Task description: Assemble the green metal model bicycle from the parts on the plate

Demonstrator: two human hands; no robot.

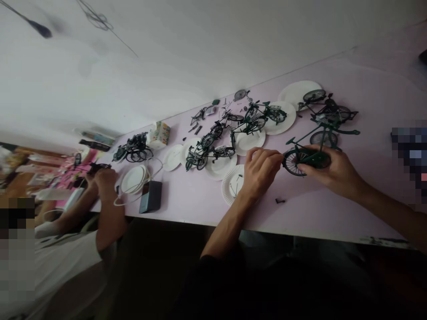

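A dark green model bicycle (pixel 310 150) is held upright above the pink table by my right hand (pixel 338 171), whose fingers wrap round its lower frame near the pedals. At the bicycle's rear wheel is my left hand (pixel 262 171), its fingertips pinched together. Whatever they pinch, if anything, is hidden. Below the left hand, a ribbed paper plate (pixel 228 184) holds a few thin small parts. One small black part (pixel 280 201) lies on the table between my forearms. Another model bicycle (pixel 333 104) lies just behind the held one.
Several model bicycles (pixel 213 135) rest on and around white paper plates (pixel 218 166) to the left. Farther left are a tissue box (pixel 160 134), a dark grey box-shaped device (pixel 151 197), a white cable (pixel 125 203) and stacked plates (pixel 133 180). Beyond them, a co-worker's hands (pixel 105 178) handle dark parts.
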